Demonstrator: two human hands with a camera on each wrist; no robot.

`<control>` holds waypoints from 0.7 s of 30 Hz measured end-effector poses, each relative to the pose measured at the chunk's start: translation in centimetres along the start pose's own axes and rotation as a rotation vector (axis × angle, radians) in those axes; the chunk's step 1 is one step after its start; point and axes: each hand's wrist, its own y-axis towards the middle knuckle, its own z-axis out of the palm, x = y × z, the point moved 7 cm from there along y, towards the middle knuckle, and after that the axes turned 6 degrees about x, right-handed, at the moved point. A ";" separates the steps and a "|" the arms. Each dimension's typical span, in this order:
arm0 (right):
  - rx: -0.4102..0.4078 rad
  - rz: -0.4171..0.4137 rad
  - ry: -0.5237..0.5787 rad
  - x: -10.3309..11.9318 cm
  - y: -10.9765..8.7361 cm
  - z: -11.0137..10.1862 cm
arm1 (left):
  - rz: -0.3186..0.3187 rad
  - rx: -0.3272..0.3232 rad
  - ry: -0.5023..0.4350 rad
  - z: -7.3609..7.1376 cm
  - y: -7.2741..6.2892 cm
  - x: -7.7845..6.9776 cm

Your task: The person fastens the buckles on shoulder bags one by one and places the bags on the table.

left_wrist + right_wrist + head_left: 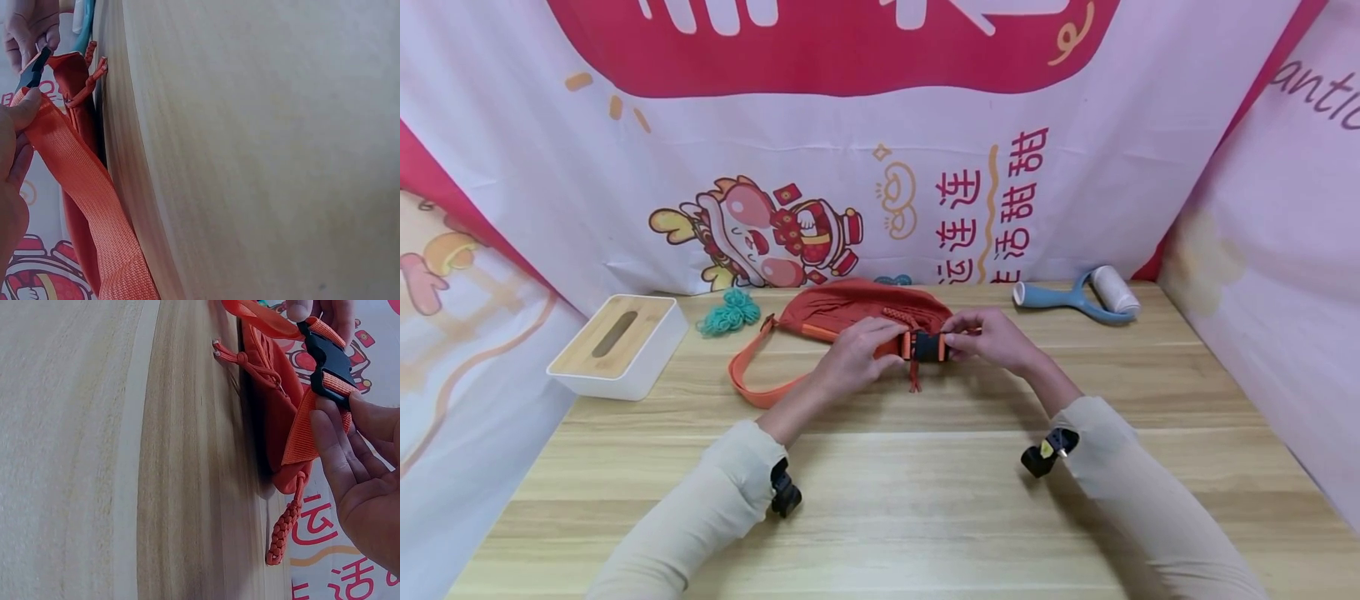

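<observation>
A red waist bag (pixel 850 302) lies at the back of the table, its orange strap (pixel 87 181) looping out to the left. In front of the bag is a black side-release buckle (pixel 331 359), its two halves joined, with orange webbing through both ends. My left hand (pixel 853 354) pinches the strap at the buckle's left end between thumb and fingers. At the other end, my right hand (pixel 996 340) holds the buckle, thumb on its edge and fingers behind the webbing. A braided red zipper pull (pixel 284 532) hangs from the bag.
On the left stands a white tissue box (pixel 655 354) with a wooden lid, and a teal bundle of yarn (pixel 730 313) lies between it and the bag. A blue-handled lint roller (pixel 1075 297) rests at the back right. Printed cloth (pixel 820 133) hangs behind the table.
</observation>
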 end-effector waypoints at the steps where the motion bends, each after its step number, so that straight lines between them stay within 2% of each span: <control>1: 0.001 -0.004 -0.001 0.0 0.0 0.0 | 0.000 0.001 0.000 0.0 0.0 0.0; 12: 0.013 -0.012 -0.034 0.1 0.0 0.3 | -0.013 0.012 0.013 0.3 0.2 -0.4; 21: 0.028 -0.013 -0.052 0.0 0.0 0.5 | -0.054 0.062 -0.026 0.7 0.3 -0.1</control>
